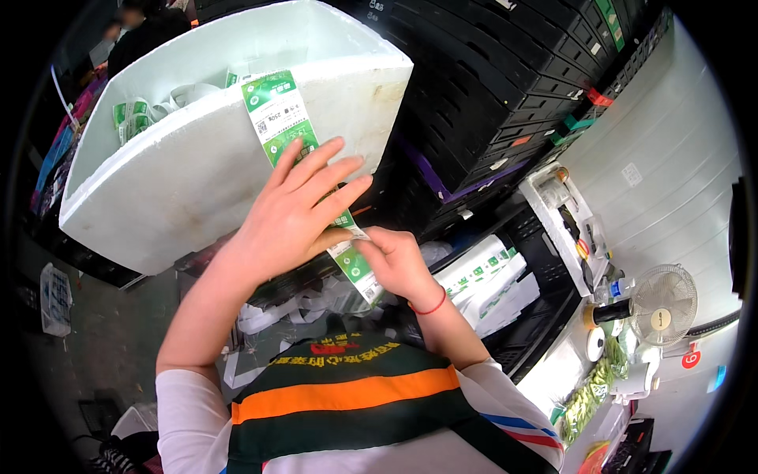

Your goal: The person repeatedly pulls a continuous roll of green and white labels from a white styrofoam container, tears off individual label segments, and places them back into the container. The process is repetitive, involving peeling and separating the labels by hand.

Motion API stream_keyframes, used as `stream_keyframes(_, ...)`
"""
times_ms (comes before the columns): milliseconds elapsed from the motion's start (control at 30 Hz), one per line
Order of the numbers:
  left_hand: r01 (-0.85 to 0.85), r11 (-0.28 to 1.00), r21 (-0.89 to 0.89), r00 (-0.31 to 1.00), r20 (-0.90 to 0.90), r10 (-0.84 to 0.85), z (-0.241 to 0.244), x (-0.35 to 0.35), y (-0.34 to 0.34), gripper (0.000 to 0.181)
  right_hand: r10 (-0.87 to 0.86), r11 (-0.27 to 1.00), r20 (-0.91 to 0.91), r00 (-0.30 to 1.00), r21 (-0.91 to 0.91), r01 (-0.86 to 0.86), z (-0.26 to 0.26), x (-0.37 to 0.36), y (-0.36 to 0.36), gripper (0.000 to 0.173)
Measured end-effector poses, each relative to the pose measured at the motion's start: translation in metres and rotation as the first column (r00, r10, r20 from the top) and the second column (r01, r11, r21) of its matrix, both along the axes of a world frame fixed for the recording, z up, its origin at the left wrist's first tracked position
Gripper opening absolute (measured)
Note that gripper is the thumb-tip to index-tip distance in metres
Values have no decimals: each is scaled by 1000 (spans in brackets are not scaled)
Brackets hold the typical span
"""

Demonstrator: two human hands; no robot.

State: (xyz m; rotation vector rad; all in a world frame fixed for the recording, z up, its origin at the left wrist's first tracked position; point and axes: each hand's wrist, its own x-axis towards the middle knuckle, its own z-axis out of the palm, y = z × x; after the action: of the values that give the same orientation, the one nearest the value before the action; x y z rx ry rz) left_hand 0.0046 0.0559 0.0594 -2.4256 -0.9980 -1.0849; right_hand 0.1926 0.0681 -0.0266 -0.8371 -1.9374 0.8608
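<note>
A long strip of green-and-white printed labels hangs over the rim of a white foam box and runs down between my hands. My left hand lies across the strip with its fingers spread. Its thumb tip touches the strip's edge; whether it pinches the strip is hidden. My right hand pinches the strip between thumb and fingers, close to the left thumb. There the strip is creased, and its lower end dangles below. More curled label strip lies inside the box.
Black plastic crates are stacked behind the box. At right, a black crate holds printed sheets. Beyond it are a foam tray with scissors, a fan and bagged green vegetables. Pale paper strips lie below. A person is at upper left.
</note>
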Motion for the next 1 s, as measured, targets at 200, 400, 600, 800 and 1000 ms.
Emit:
stream_keyframes(200, 240, 966, -95, 932, -256, -257, -11, -2, 21, 26, 13, 996, 84, 996, 88, -20, 4, 17, 1, 9)
stream_keyframes(400, 402, 739, -541, 851, 518, -83, -18, -2, 12, 24, 131, 978, -17, 991, 164, -127, 14, 27, -8, 12)
stream_keyframes(600, 957, 250, -148, 145, 989, 30, -3, -8, 12, 37, 266, 960, -253, 930, -15, -279, 31, 30, -3, 10)
stream_keyframes(800, 972, 236, 7, -79, 952, 297, -45, 22, 8, 36, 247, 965, -284, 927, 162, -207, 39, -24, 0, 15)
stream_keyframes(1000, 947, 312, 75, -177, 933, 312, -69, 16, -7, 53, 168, 984, -293, 941, -14, -180, 18, -31, 3, 13)
